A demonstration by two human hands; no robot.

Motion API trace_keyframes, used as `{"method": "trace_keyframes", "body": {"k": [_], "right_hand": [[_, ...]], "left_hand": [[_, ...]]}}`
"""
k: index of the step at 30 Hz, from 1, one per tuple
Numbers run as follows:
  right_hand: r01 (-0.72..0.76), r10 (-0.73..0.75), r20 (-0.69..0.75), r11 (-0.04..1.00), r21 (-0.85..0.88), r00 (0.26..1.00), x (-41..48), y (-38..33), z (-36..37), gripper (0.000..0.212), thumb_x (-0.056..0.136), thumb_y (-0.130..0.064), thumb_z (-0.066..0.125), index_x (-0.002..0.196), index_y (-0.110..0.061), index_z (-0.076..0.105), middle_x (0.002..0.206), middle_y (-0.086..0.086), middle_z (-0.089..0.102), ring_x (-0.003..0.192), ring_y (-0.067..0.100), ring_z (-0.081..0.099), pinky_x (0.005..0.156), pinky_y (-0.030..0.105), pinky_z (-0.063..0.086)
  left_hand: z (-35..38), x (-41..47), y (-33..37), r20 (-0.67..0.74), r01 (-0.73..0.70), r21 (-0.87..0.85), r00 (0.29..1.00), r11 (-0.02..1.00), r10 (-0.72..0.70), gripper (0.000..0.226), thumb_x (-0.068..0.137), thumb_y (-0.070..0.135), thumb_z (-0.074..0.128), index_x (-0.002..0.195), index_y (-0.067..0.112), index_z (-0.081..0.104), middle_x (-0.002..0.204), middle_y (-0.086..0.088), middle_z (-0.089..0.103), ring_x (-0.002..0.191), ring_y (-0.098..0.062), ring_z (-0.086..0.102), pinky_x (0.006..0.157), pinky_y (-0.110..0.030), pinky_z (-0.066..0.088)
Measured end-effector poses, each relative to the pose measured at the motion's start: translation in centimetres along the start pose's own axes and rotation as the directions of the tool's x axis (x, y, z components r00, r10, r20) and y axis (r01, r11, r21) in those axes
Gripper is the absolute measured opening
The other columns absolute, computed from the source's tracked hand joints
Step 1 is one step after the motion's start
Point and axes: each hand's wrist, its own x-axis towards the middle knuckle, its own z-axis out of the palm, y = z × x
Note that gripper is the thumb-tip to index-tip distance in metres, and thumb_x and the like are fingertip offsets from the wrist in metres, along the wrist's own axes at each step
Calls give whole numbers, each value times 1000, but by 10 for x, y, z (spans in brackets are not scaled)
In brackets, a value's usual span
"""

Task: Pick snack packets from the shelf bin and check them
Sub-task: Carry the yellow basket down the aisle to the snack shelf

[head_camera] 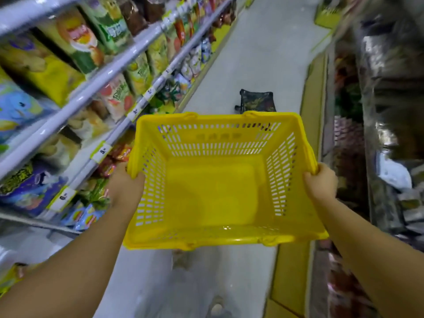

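I hold a yellow plastic shopping basket [215, 198] out in front of me over the aisle floor, with nothing inside it. My left hand [125, 182] grips its left rim. My right hand [321, 181] grips its right rim. Snack packets [114, 99] in many colours fill the tilted shelves on my left, from near my left arm to far down the aisle. No packet is in either hand.
White shelf rails with price tags [101, 151] run along the left. Blurred shelves of goods [385, 134] line the right side with a yellow base strip. A dark patterned bag [257, 102] lies on the pale floor beyond the basket.
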Motion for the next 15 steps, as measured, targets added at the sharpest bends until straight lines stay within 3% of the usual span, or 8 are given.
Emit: {"method": "trace_keyframes", "body": {"k": [4,8,12,15], "right_hand": [[-75,77,-36,996,38,996,60,-26,9,22,88,-1,55,106,10,60,101,35,61,98,47,57,74,43,39],[-118,125,-72,988,96,989,119,-49,8,16,87,1,56,100,11,60,93,34,60,82,40,54,60,33,22],[-162,173,-103,981,111,980,182,-63,3,21,88,-2,58,104,10,60,101,35,62,96,46,58,78,44,39],[-184,202,-115,971,154,973,241,-68,1,21,88,-5,60,105,7,61,101,33,63,98,45,59,81,45,43]], "left_hand": [[34,72,58,43,-72,-41,996,997,74,25,86,15,64,107,2,61,102,-26,66,96,-42,60,75,-41,41],[61,138,129,57,-146,-54,987,988,149,20,87,16,64,104,7,61,86,-19,61,88,-39,60,66,-38,35],[97,194,204,86,-261,-91,959,961,269,9,88,13,64,87,16,55,64,3,47,56,-16,42,52,-32,22],[134,227,257,90,-314,-117,942,942,325,20,89,13,64,77,18,49,60,8,42,53,-6,35,48,-30,19]]}}
